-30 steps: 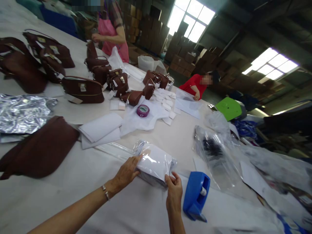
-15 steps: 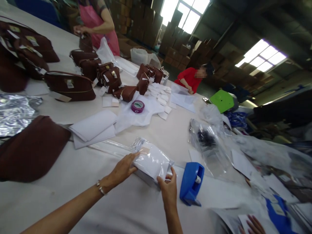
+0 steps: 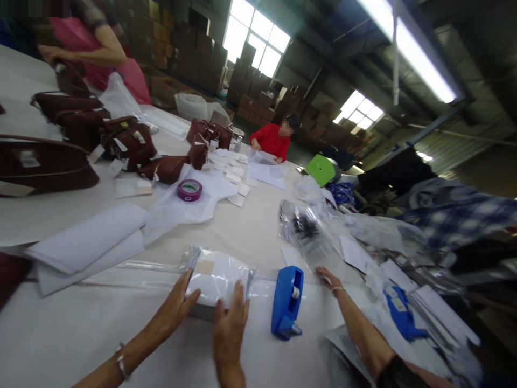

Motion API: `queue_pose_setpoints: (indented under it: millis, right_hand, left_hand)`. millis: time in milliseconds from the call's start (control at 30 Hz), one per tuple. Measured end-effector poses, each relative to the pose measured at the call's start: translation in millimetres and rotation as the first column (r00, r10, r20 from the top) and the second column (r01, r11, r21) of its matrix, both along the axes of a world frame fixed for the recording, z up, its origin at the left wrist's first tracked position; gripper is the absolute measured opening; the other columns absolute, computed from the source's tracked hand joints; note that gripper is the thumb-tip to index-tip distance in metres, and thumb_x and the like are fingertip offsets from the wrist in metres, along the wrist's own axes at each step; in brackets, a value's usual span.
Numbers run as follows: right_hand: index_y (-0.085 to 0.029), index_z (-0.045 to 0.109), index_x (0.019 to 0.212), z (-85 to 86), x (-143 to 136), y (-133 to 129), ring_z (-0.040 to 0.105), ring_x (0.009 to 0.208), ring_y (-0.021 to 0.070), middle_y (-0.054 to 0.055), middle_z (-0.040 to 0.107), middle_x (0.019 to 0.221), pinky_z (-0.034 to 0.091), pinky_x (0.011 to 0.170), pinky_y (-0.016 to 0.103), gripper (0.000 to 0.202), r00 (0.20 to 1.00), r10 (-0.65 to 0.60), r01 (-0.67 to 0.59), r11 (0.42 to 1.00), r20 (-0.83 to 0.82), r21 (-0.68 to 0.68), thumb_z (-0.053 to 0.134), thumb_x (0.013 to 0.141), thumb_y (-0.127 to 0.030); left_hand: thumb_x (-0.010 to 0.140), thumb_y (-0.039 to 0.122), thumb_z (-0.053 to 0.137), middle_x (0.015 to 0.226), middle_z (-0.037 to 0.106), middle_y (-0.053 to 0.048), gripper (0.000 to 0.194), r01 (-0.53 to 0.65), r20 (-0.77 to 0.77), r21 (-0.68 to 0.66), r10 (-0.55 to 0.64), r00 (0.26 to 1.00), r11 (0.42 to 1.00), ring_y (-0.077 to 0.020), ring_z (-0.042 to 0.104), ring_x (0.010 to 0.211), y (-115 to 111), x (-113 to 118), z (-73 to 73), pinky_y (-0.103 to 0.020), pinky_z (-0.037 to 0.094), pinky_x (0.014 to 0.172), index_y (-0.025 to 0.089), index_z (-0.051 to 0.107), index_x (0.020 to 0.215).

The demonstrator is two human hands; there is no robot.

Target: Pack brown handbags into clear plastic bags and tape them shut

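A clear plastic-wrapped packet (image 3: 230,275) lies on the near part of the table, white on top with a small beige card inside. My left hand (image 3: 172,307) grips its left edge, thumb and fingers on either side of the corner. On its near right side rests my right hand (image 3: 231,331), fingers stretched out and lying against the plastic. Just right of the packet stands a blue tape dispenser (image 3: 283,302), touched by neither hand.
Another person's hand (image 3: 329,280) reaches in from the right beside clear plastic bags (image 3: 309,226). Folded white sheets (image 3: 89,231), a purple tape roll (image 3: 189,189) and brown handbags (image 3: 125,141) occupy the left. A second blue dispenser (image 3: 399,315) sits right. Two people work across the table.
My view has swung right. My right hand has shifted from gripping the packet's right corner to lying flat along its near side. A co-worker's arm has stretched forward at the right.
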State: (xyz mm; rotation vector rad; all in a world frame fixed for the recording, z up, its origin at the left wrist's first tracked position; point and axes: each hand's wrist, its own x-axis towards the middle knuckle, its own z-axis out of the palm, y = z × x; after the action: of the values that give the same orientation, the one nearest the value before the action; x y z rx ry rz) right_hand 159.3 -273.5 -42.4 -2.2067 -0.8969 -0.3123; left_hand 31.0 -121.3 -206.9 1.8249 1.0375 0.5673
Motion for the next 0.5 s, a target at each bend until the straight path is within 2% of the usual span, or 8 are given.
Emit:
queue_pose_setpoints:
  millis: [33,67,100,167,267,333,433,500]
  right_hand:
    - [-0.022,0.068,0.116,-19.5,-11,7,0.061,0.117,0.0302,0.011,0.067,0.124,0.049,0.097,0.046,0.047,0.998,0.059,-0.059,0.998,0.022,-0.026,0.061,0.086,-0.057]
    - [-0.020,0.063,0.127,-38.8,-17,12,0.058,0.122,0.0326,0.013,0.064,0.130,0.048,0.098,0.050,0.051,0.972,0.223,-0.214,0.970,0.073,-0.115,0.058,0.090,-0.054]
    - [-0.018,0.052,0.140,-55.5,-19,15,0.053,0.129,0.0321,0.013,0.059,0.138,0.045,0.102,0.051,0.055,0.949,0.308,-0.290,0.934,0.062,-0.210,0.054,0.094,-0.048]
    - [-0.017,0.032,0.152,-75.8,-11,15,0.044,0.138,0.0302,0.013,0.050,0.147,0.040,0.109,0.054,0.061,0.943,0.333,-0.313,0.909,0.028,-0.275,0.046,0.099,-0.042]
    - [-0.015,0.019,0.156,-80.8,3,14,0.028,0.147,0.0308,0.015,0.036,0.156,0.030,0.115,0.059,0.067,0.961,0.272,-0.252,0.933,0.043,-0.258,0.042,0.100,-0.044]
    - [-0.014,0.025,0.155,-82.4,1,19,0.024,0.148,0.0330,0.016,0.033,0.157,0.025,0.116,0.062,0.068,0.958,0.285,-0.265,0.927,0.041,-0.264,0.046,0.098,-0.046]
    - [-0.017,0.041,0.149,-87.5,-10,25,0.029,0.146,0.0348,0.016,0.039,0.154,0.020,0.117,0.064,0.065,0.924,0.372,-0.382,0.888,-0.090,-0.258,0.056,0.093,-0.046]
    - [-0.018,0.042,0.148,-86.0,-8,21,0.033,0.144,0.0326,0.014,0.042,0.153,0.020,0.118,0.061,0.064,0.884,0.395,-0.437,0.888,-0.250,-0.145,0.056,0.092,-0.047]
  left_hand:
    - [0.088,0.067,0.041,0.156,0.033,-0.020,0.085,0.012,0.040,-0.035,-0.010,0.999,0.999,-0.0364,0.031,0.145,-1,1,-7.4,-0.054,0.025,0.120,0.010,0.034,0.150]
    - [0.086,0.069,0.041,0.157,0.033,-0.019,0.087,0.020,0.068,-0.060,-0.016,0.998,0.998,-0.0357,0.030,0.146,-1,1,-12.9,-0.054,0.024,0.120,0.010,0.033,0.150]
    - [0.085,0.070,0.043,0.157,0.032,-0.018,0.089,0.022,0.082,-0.083,-0.015,0.997,0.996,-0.0350,0.029,0.146,-1,-1,-16.0,-0.052,0.023,0.121,0.011,0.033,0.150]
    - [0.082,0.071,0.046,0.157,0.033,-0.018,0.091,0.009,0.081,-0.127,0.001,0.997,0.992,-0.0342,0.028,0.147,4,-6,-14.2,-0.050,0.021,0.122,0.012,0.033,0.150]
    - [0.080,0.071,0.047,0.157,0.032,-0.020,0.095,-0.013,0.065,-0.200,0.027,0.998,0.980,-0.0353,0.027,0.147,12,-10,3.6,-0.050,0.019,0.123,0.009,0.031,0.150]
    - [0.080,0.070,0.044,0.157,0.030,-0.021,0.096,0.015,0.052,-0.266,-0.001,0.999,0.964,-0.0348,0.027,0.147,14,-9,19.0,-0.049,0.018,0.123,0.006,0.029,0.150]
    - [0.076,0.069,0.048,0.157,0.031,-0.019,0.097,0.061,0.061,-0.348,-0.042,0.997,0.935,-0.0321,0.026,0.148,14,-7,39.0,-0.044,0.016,0.124,0.007,0.031,0.149]
    - [0.071,0.070,0.055,0.157,0.030,-0.021,0.102,0.055,0.066,-0.397,-0.032,0.997,0.916,-0.0327,0.027,0.147,15,-10,49.9,-0.043,0.018,0.123,0.007,0.032,0.148]
